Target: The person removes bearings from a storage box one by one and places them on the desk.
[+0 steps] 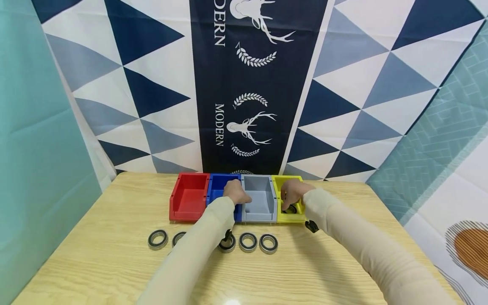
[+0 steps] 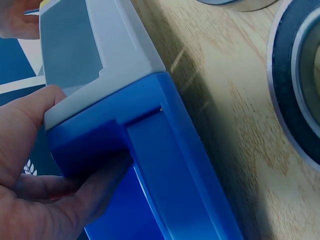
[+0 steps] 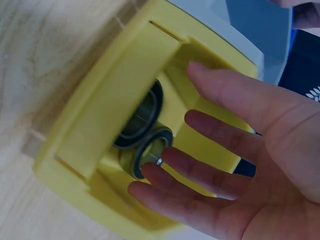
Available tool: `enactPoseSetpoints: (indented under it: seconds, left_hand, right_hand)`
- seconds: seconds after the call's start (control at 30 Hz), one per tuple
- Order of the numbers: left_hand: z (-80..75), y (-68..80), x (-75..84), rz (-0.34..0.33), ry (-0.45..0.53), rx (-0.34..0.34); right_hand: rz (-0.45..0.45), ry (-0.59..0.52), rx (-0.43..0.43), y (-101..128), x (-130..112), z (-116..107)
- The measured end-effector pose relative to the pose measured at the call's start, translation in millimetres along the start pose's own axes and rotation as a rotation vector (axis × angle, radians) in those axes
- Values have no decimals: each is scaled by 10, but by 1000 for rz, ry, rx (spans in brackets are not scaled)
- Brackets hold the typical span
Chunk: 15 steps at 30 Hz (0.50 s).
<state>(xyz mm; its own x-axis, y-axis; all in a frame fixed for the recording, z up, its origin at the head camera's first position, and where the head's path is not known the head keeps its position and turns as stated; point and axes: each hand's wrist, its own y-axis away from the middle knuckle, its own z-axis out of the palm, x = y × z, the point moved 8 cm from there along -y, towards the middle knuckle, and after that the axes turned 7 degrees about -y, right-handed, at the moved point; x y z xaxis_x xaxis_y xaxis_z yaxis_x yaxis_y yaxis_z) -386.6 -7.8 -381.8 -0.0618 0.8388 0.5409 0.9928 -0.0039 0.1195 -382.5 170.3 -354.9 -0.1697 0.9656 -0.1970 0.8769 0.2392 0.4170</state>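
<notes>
My left hand straddles the adjoining side walls of the blue bin and the grey bin. Its fingers reach down inside the blue bin while the thumb lies on the grey side, gripping the walls between them. Over the yellow bin, my right hand is spread with fingers apart and nothing held. Inside that bin lie a larger ball bearing and a smaller ball bearing, close below the fingertips. A small shiny metal bit shows beside the smaller one.
A red bin stands at the left end of the bin row. Several ball bearings lie flat in a line on the wooden table in front of the bins, partly covered by my left sleeve. A patterned cloth hangs behind.
</notes>
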Motion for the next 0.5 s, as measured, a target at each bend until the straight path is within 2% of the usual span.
enactPoseSetpoints:
  seconds: [0.2,0.5]
  left_hand:
    - [-42,28,31,15,6,8]
    - [-47,45,18,7,11,7]
  right_hand:
    - [16,63,26,-40,26,63]
    - [76,4,-11,-126,146,184]
